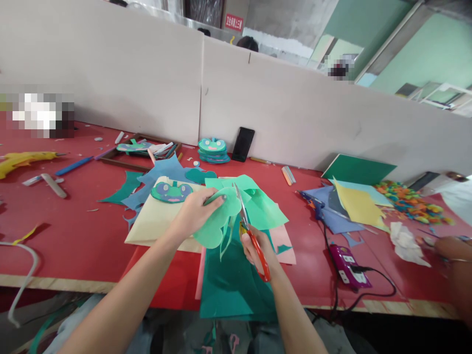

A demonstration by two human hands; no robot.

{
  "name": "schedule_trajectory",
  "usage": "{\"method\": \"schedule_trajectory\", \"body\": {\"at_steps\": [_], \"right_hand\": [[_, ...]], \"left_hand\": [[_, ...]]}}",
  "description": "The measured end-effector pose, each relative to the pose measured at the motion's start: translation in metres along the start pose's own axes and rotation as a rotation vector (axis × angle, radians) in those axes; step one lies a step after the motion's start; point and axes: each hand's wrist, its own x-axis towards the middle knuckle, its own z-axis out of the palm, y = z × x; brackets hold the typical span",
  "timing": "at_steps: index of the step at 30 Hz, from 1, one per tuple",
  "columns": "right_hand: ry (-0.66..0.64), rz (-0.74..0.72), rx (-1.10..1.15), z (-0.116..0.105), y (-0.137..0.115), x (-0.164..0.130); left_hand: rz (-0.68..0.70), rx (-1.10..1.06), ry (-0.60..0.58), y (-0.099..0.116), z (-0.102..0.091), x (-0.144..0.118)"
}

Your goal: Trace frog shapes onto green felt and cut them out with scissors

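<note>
My left hand [199,209] pinches a light green felt sheet [260,209] between thumb and fingers, above the table. Part of the sheet is cut into a rounded shape, and a thin strip dangles below it. My right hand [256,246] grips red-handled scissors [260,255], whose blades point up and away at the felt's cut edge. Under the hands lie dark green felt sheets [236,285], with pink felt [287,241] partly beneath. Left of them a green and purple felt face piece [171,191] rests on cream felt [142,228].
A stack of felt faces [213,150] and a black phone [243,144] stand by the partition. To the right are a blue glue gun [313,204], a purple power strip [350,268] with cables, and yellow felt [359,204]. Another person's hand [453,248] is at the right edge.
</note>
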Motion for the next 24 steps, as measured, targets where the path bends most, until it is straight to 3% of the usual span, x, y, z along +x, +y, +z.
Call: {"method": "schedule_trajectory", "body": {"at_steps": [13,19,24], "right_hand": [[-0.024,-0.019,-0.041,-0.0009,-0.0012,-0.0006],[-0.099,-0.103,0.020,-0.0020,-0.0016,0.0019],[-0.121,-0.053,0.059,-0.0028,-0.0021,0.0018]], "left_hand": [[0.027,0.015,0.013,-0.0025,-0.0059,0.0006],[0.027,0.003,0.003,-0.0019,-0.0052,0.0000],[0.021,0.007,-0.027,0.0028,-0.0013,-0.0026]]}}
